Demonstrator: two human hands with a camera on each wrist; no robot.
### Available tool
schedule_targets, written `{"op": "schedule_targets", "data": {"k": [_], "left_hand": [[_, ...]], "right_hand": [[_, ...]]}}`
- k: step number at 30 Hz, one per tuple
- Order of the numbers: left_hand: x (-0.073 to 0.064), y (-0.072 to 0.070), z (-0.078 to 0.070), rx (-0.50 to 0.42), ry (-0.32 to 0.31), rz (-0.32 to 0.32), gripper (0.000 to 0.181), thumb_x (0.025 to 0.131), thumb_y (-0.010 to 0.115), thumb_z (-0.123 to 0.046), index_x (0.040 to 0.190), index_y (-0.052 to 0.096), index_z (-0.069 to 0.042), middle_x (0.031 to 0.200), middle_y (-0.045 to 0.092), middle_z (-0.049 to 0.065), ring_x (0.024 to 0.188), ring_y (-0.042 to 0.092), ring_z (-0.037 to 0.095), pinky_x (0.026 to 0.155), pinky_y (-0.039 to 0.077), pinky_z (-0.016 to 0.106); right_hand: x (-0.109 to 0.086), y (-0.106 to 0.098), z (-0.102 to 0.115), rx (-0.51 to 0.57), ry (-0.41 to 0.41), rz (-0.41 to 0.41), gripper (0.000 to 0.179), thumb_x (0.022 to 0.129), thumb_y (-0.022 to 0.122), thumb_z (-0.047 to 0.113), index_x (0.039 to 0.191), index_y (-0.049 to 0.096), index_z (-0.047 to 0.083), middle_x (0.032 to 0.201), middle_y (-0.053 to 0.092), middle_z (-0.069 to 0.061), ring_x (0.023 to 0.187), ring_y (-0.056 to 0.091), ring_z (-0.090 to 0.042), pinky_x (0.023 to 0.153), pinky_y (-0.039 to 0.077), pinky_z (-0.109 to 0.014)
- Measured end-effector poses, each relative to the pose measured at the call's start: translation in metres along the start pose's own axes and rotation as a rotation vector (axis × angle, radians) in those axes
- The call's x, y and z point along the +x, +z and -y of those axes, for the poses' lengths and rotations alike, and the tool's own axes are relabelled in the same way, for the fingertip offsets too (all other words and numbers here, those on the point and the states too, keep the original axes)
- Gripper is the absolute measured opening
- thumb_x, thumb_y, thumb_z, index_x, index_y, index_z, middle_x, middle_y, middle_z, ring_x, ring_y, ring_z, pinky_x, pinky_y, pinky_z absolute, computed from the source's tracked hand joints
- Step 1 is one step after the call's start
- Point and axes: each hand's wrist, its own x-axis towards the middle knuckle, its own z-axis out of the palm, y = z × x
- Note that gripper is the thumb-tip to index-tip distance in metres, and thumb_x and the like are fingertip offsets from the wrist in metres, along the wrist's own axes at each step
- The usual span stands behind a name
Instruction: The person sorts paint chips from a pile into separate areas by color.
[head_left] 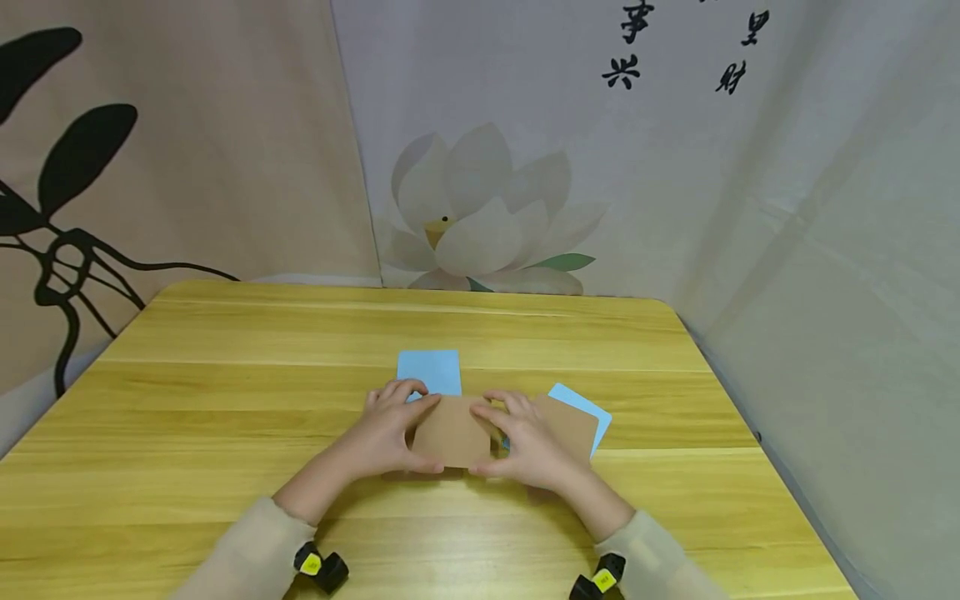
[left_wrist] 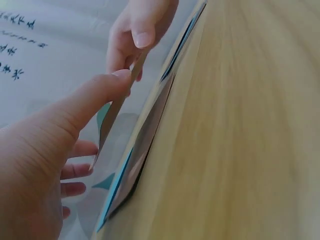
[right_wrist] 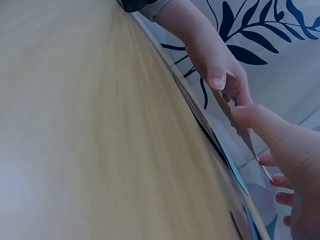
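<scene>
Between both hands a brown square card (head_left: 452,433) is held up over the table, seen nearly edge-on in the left wrist view. My left hand (head_left: 392,429) pinches its left edge, thumb at the near corner and fingers at the far one. On the opposite edge, my right hand (head_left: 523,443) grips in the same way. A blue card (head_left: 429,369) lies flat just beyond the left fingers, its near part hidden. Right of the right hand, another brown card (head_left: 576,423) overlaps a light blue card (head_left: 602,419); the hand covers part of this brown card.
The wooden table (head_left: 225,400) has rounded far corners. Behind it hangs a pale curtain (head_left: 825,167) with a printed lotus and dark characters. Each sleeve carries a black wrist device, the left device (head_left: 321,568) and the right device (head_left: 597,577).
</scene>
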Motion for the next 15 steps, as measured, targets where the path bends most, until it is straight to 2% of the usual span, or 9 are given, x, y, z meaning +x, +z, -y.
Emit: {"op": "schedule_targets", "data": {"k": [8, 15], "left_hand": [[-0.015, -0.004, 0.011, 0.003, -0.026, 0.005, 0.100, 0.061, 0.076, -0.069, 0.135, 0.055, -0.007, 0.126, 0.047, 0.006, 0.119, 0.038, 0.028, 0.089, 0.025, 0.047], [-0.027, -0.005, 0.016, -0.004, -0.072, 0.025, 0.101, 0.059, 0.079, -0.066, 0.135, 0.055, -0.005, 0.127, 0.047, 0.007, 0.119, 0.038, 0.029, 0.091, 0.026, 0.050]], "right_hand": [[0.011, 0.012, 0.008, -0.005, 0.032, 0.059, 0.082, 0.074, 0.075, 0.056, 0.143, 0.047, 0.020, 0.147, 0.035, -0.005, 0.137, 0.024, -0.027, 0.105, 0.021, -0.057], [0.017, 0.019, 0.015, -0.004, 0.006, 0.098, 0.082, 0.074, 0.075, 0.055, 0.142, 0.049, 0.018, 0.147, 0.036, -0.006, 0.136, 0.026, -0.028, 0.108, 0.015, -0.054]]}}
